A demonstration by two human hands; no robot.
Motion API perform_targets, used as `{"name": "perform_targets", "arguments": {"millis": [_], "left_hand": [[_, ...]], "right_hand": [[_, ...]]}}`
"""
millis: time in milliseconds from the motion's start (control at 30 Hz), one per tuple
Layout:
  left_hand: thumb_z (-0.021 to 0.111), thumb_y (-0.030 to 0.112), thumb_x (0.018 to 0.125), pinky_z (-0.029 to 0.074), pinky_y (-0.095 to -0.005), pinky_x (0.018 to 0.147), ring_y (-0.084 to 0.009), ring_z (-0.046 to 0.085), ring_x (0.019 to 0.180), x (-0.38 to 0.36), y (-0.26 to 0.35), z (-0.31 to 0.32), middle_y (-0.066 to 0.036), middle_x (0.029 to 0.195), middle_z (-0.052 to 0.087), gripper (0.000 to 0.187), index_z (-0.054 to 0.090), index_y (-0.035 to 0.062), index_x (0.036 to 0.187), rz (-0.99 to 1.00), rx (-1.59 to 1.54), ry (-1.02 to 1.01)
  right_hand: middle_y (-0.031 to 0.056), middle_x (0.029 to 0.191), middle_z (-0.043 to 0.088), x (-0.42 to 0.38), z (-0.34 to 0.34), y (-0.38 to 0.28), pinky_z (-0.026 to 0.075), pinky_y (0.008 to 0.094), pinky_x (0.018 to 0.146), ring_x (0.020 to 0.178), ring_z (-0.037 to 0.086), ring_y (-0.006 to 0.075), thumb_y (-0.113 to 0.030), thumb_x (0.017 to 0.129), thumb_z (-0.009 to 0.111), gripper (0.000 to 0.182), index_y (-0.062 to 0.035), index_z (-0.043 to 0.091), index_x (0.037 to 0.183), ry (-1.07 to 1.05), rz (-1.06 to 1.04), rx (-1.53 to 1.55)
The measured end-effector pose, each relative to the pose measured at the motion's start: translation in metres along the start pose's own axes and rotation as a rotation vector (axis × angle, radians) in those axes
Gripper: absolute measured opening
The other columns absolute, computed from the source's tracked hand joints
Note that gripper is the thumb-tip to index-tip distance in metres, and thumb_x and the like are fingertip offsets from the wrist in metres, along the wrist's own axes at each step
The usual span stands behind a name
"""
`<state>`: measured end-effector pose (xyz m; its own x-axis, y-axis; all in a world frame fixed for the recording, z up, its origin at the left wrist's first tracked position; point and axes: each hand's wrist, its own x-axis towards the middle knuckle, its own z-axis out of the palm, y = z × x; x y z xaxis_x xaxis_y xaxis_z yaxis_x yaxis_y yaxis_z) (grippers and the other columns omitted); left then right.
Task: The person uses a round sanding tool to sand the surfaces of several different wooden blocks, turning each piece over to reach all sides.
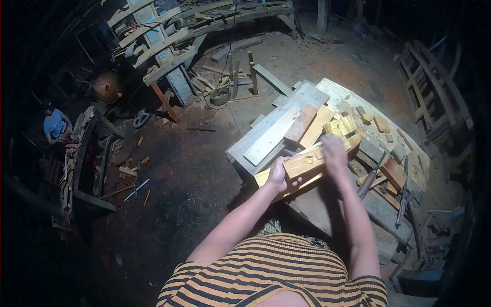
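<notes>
My left hand [277, 174] wraps round the near-left end of a wooden block [298, 166], thumb on top and fingertips showing beneath. A small rectangular hole [309, 159] is cut in the block's upper face. Smeared by motion, my right hand [335, 156] lies over the block's right part; its fingers do not show clearly. Below the block runs a longer yellowish timber [263, 177]. Just beyond sit a yellow block [341, 126], a tan block [316, 127] and a reddish-brown block [300, 123]. To the right lies a chisel with a wooden handle [366, 187].
Offcuts [381, 124] and a second long-handled tool [401, 210] lie on the workbench's right side. A pale plank [272, 134] rests on its left. A person [55, 124] is at the far left by a wood pile. Timber racks [169, 46] stand behind.
</notes>
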<state>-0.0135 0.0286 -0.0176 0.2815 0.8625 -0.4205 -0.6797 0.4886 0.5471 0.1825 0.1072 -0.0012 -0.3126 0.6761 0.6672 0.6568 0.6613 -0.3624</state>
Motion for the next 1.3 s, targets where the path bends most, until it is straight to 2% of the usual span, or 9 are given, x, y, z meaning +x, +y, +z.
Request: {"name": "perform_targets", "arguments": {"millis": [167,400,567,667,800,933,1033,1067,1300], "left_hand": [[0.029,0.042,0.089,0.042,-0.0292,0.043,-0.0274,0.056,0.059,0.007,-0.002,-0.006,-0.013,0.090,0.061,0.046,0.055,0.0128,0.113,0.022,0.020,-0.049],[0.032,0.041,0.089,0.044,-0.0304,0.048,-0.0273,0.058,0.070,0.027,-0.013,-0.020,-0.011,0.089,0.060,0.041,0.056,0.0145,0.110,0.154,-0.096,0.052],[0.028,0.043,0.088,0.042,-0.0288,0.045,-0.0259,0.056,0.061,0.002,-0.001,-0.004,-0.011,0.088,0.062,0.048,0.058,0.0133,0.113,0.018,0.051,-0.002],[0.034,0.043,0.087,0.042,-0.0293,0.043,-0.0263,0.056,0.058,0.003,-0.001,-0.006,-0.011,0.090,0.060,0.045,0.054,0.0133,0.114,0.032,0.014,-0.076],[0.033,0.042,0.088,0.043,-0.0306,0.044,-0.0260,0.056,0.060,0.001,0.000,-0.004,-0.011,0.091,0.060,0.045,0.054,0.0132,0.114,0.042,0.030,-0.076],[0.033,0.041,0.088,0.045,-0.0335,0.046,-0.0259,0.058,0.063,0.010,-0.004,-0.008,-0.010,0.090,0.061,0.045,0.056,0.0128,0.114,0.023,-0.005,-0.085],[0.028,0.042,0.090,0.045,-0.0324,0.047,-0.0253,0.059,0.065,0.007,-0.005,0.010,-0.010,0.094,0.063,0.049,0.057,0.0108,0.114,0.154,-0.164,0.174],[0.028,0.042,0.090,0.044,-0.0323,0.046,-0.0254,0.058,0.063,0.007,-0.004,-0.015,-0.011,0.097,0.062,0.049,0.056,0.0110,0.116,0.082,0.063,-0.126],[0.029,0.044,0.089,0.041,-0.0296,0.043,-0.0252,0.056,0.059,0.002,-0.001,-0.004,-0.011,0.091,0.061,0.048,0.055,0.0135,0.116,0.044,0.054,-0.048]], "right_hand": [[0.0159,0.111,0.060,-0.004,0.004,0.064,0.039,0.0421,0.096,0.109,0.052,0.0324,-0.012,0.083,0.052,0.027,-0.0046,0.063,0.106,0.062,0.241,-0.072],[0.0122,0.125,0.055,-0.036,-0.005,-0.118,0.029,0.0444,0.105,0.121,0.047,0.0308,-0.012,0.082,0.059,0.036,-0.0114,0.059,0.118,-0.302,-0.132,0.217],[0.0164,0.113,0.060,-0.012,-0.012,-0.030,0.039,0.0430,0.095,0.107,0.055,0.0343,-0.014,0.086,0.054,0.024,-0.0035,0.061,0.107,-0.075,-0.098,0.194],[0.0116,0.130,0.051,-0.018,-0.012,0.040,0.026,0.0426,0.105,0.127,0.038,0.0288,-0.019,0.089,0.050,0.030,-0.0116,0.059,0.117,-0.067,0.284,-0.077],[0.0120,0.129,0.052,-0.025,0.000,0.023,0.027,0.0437,0.104,0.125,0.041,0.0284,-0.021,0.088,0.052,0.030,-0.0126,0.060,0.115,-0.012,0.283,-0.032],[0.0101,0.122,0.057,-0.047,-0.008,-0.092,0.033,0.0429,0.100,0.117,0.050,0.0281,-0.015,0.082,0.060,0.031,-0.0136,0.062,0.113,-0.130,-0.149,0.067],[0.0114,0.117,0.059,-0.042,-0.016,-0.085,0.036,0.0440,0.097,0.112,0.053,0.0289,-0.013,0.080,0.062,0.030,-0.0122,0.062,0.110,-0.191,-0.244,0.168],[0.0125,0.115,0.060,-0.036,-0.017,-0.070,0.036,0.0444,0.097,0.111,0.054,0.0293,-0.011,0.081,0.060,0.027,-0.0107,0.062,0.107,-0.113,-0.169,0.216],[0.0145,0.122,0.055,-0.012,-0.001,0.067,0.031,0.0426,0.102,0.120,0.045,0.0315,-0.021,0.087,0.052,0.031,-0.0079,0.061,0.113,0.002,0.315,-0.133]]}}
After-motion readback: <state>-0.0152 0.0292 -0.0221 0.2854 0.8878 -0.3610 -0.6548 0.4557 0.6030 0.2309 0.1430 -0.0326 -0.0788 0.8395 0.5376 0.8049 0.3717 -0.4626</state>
